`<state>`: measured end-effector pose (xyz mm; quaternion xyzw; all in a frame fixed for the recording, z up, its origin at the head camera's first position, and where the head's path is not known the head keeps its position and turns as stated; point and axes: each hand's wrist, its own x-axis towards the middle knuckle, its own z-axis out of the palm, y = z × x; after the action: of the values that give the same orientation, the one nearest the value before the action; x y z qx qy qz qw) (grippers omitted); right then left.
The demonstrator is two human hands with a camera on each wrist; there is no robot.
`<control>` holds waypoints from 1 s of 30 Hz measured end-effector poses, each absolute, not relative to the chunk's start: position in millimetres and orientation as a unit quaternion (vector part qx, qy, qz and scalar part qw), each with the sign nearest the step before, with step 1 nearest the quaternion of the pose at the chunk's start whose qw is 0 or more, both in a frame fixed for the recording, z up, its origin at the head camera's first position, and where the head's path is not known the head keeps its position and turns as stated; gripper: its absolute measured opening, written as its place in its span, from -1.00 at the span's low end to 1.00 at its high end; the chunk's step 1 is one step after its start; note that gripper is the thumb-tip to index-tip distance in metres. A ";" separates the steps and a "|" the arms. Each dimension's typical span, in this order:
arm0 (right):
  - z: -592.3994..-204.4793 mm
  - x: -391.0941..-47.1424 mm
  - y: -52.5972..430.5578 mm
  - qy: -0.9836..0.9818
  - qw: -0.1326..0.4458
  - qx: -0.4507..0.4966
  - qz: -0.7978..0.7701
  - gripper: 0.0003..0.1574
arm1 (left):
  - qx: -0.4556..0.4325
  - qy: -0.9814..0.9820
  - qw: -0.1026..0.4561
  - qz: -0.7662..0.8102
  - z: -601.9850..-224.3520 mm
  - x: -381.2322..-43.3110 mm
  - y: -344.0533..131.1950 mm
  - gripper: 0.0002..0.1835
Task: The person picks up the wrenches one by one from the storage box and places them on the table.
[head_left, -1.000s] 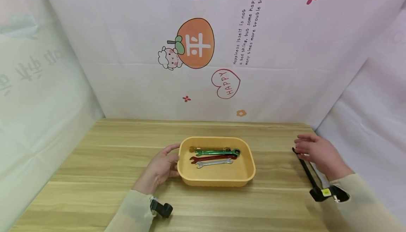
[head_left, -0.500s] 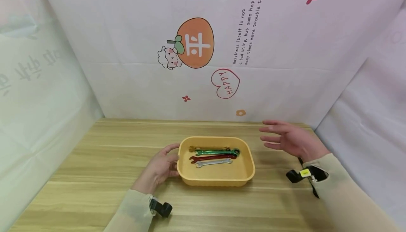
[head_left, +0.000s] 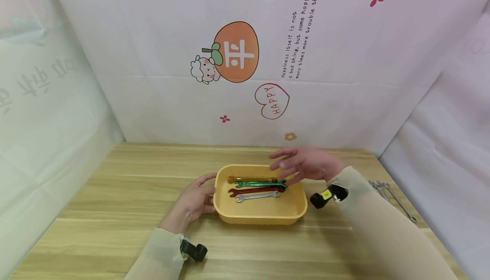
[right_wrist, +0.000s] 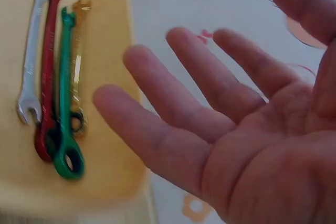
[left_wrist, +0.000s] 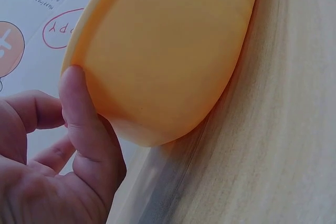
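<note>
A yellow plastic bin [head_left: 264,219] stands mid-table. Inside lie a gold wrench [head_left: 252,179], a green wrench [head_left: 256,184], a red wrench [head_left: 254,191] and a silver wrench [head_left: 258,196], roughly side by side. My left hand [head_left: 195,199] holds the bin's left end; in the left wrist view the thumb [left_wrist: 79,108] lies on its wall near the rim. Over the bin's far right corner hovers my right hand [head_left: 308,164], fingers spread and holding nothing. In the right wrist view its fingertips [right_wrist: 137,56] point toward the wrenches.
More silver wrenches [head_left: 400,201] lie at the table's right side, partly hidden by the right sleeve [head_left: 386,224]. A printed white cloth [head_left: 325,114] hangs behind the wooden table [head_left: 153,165], with cloth on both sides too.
My right hand has moved left from the table's right side to above the bin, uncovering some wrenches there. The left hand and the bin have stayed in place.
</note>
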<state>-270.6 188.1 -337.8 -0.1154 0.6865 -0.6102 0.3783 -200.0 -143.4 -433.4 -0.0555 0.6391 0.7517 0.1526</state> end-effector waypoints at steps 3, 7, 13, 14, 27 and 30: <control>-346.1 -275.3 172.1 0.690 0.415 -0.130 -0.579 -0.30 | -0.054 0.640 0.154 0.751 -434.0 -199.8 -143.5 -0.46; -357.6 -279.4 156.2 0.690 0.457 -0.141 -0.544 -0.30 | -0.053 0.640 0.157 0.750 -435.0 -199.4 -142.8 -0.45; -367.8 -277.0 142.1 0.698 0.469 -0.131 -0.525 -0.35 | -0.052 0.638 0.160 0.751 -434.2 -199.0 -142.5 -0.45; -368.6 -276.2 140.2 0.705 0.464 -0.127 -0.522 -0.37 | -0.053 0.638 0.160 0.751 -433.6 -199.2 -142.6 -0.45; -386.6 -270.1 128.5 0.759 0.400 -0.101 -0.504 -0.40 | -0.052 0.639 0.166 0.749 -431.8 -201.5 -143.4 -0.43; -387.6 -269.5 127.4 0.764 0.394 -0.106 -0.500 -0.44 | -0.053 0.638 0.164 0.751 -432.3 -201.7 -143.9 -0.43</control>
<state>-269.5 127.4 -387.6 -0.1055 0.7640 -0.5000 0.3939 -201.7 -143.9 -432.3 -0.0527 0.6379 0.7505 0.1643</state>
